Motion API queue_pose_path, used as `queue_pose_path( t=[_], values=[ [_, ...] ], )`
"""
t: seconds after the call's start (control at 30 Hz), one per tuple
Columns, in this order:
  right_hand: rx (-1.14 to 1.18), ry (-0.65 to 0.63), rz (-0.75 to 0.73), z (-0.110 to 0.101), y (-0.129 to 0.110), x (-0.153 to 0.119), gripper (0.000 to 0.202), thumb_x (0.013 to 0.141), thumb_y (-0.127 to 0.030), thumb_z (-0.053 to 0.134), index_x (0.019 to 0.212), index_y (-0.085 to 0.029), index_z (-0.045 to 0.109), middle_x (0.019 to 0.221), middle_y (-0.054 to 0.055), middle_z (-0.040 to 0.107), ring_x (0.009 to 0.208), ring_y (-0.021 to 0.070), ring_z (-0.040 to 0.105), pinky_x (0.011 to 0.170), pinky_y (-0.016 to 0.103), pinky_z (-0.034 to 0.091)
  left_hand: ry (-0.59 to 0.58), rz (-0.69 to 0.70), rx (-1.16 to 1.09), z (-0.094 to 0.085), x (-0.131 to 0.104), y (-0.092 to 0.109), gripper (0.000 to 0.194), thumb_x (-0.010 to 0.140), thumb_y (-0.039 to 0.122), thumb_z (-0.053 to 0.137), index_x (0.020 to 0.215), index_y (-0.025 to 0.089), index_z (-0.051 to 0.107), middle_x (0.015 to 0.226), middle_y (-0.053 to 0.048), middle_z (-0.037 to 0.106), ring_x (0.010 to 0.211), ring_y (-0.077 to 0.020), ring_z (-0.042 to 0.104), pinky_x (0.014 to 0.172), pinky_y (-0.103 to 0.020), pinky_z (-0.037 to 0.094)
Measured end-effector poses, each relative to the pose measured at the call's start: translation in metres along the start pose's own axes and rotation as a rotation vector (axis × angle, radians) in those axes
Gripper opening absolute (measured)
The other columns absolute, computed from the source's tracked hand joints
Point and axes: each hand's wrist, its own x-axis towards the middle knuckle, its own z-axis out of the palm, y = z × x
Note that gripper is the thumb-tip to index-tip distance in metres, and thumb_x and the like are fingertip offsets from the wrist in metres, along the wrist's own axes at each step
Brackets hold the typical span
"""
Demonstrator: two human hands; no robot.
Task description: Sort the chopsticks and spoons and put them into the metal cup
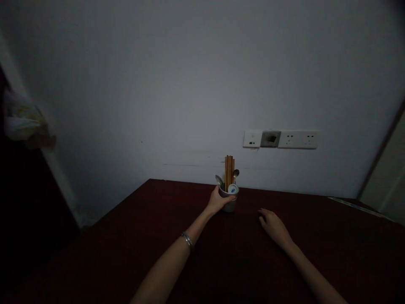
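A grey cylindrical holder (pixel 230 205) stands upright on the dark red table, near its back edge. Wooden chopsticks (pixel 229 172), a metal spoon (pixel 236 173), another metal utensil (pixel 219 180) at the left and a white spoon with a blue mark (pixel 233 189) stick out of it. My left hand (pixel 218 200) is wrapped round the holder's left side, thumb across the front. To the right of the holder, my right hand (pixel 273 225) rests palm down on the table, fingers slightly bent and holding nothing.
The table (pixel 247 261) meets a grey wall with a row of sockets and a switch (pixel 270 139) above it. A flat strip (pixel 360 207) lies at the back right edge. At the far left hangs a pale plastic bag (pixel 23 122).
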Motion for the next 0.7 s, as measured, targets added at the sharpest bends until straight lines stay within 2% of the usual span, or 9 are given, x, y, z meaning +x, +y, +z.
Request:
queue_pose_path(
  t=[0.17, 0.53, 0.63, 0.7],
  values=[
    [-0.013, 0.001, -0.039, 0.012, 0.013, 0.003, 0.039, 0.078, -0.023, 0.038, 0.104, -0.008, 0.063, 0.113, 0.016, 0.06, 0.107, 0.0236, 0.055, 0.097, 0.037, 0.038, 0.072, 0.023, 0.08, -0.064, -0.005, 0.009, 0.06, 0.055, 0.03, 0.077, 0.107, 0.011, 0.053, 0.106, -0.015, 0.061, 0.096, -0.023, 0.058, 0.085, -0.036, 0.043],
    [0.05, 0.055, -0.094, 0.046, 0.054, 0.012, 0.042, 0.073, -0.036, 0.038, 0.098, -0.014, 0.064, 0.109, 0.016, 0.062, 0.101, 0.0284, 0.058, 0.093, 0.041, 0.042, 0.312, -0.041, 0.466, -0.242, -0.044, 0.032, 0.053, 0.061, 0.03, 0.072, 0.107, 0.012, 0.052, 0.107, -0.013, 0.061, 0.096, -0.0221, 0.058, 0.083, -0.033, 0.046],
    [0.076, 0.052, -0.09, 0.052, 0.059, 0.013, 0.041, 0.072, -0.037, 0.038, 0.097, -0.017, 0.064, 0.109, 0.018, 0.061, 0.101, 0.0294, 0.058, 0.092, 0.041, 0.041, 0.354, -0.055, 0.527, -0.279, -0.059, 0.037, 0.053, 0.063, 0.032, 0.07, 0.108, 0.013, 0.051, 0.109, -0.012, 0.061, 0.098, -0.0223, 0.058, 0.084, -0.033, 0.045],
    [0.097, 0.04, -0.074, 0.053, 0.062, 0.015, 0.039, 0.071, -0.037, 0.039, 0.094, -0.018, 0.065, 0.108, 0.02, 0.06, 0.099, 0.0296, 0.058, 0.09, 0.039, 0.042, 0.38, -0.062, 0.54, -0.297, -0.068, 0.039, 0.053, 0.063, 0.032, 0.069, 0.11, 0.012, 0.051, 0.11, -0.013, 0.06, 0.1, -0.0228, 0.057, 0.087, -0.035, 0.044]
  ],
)
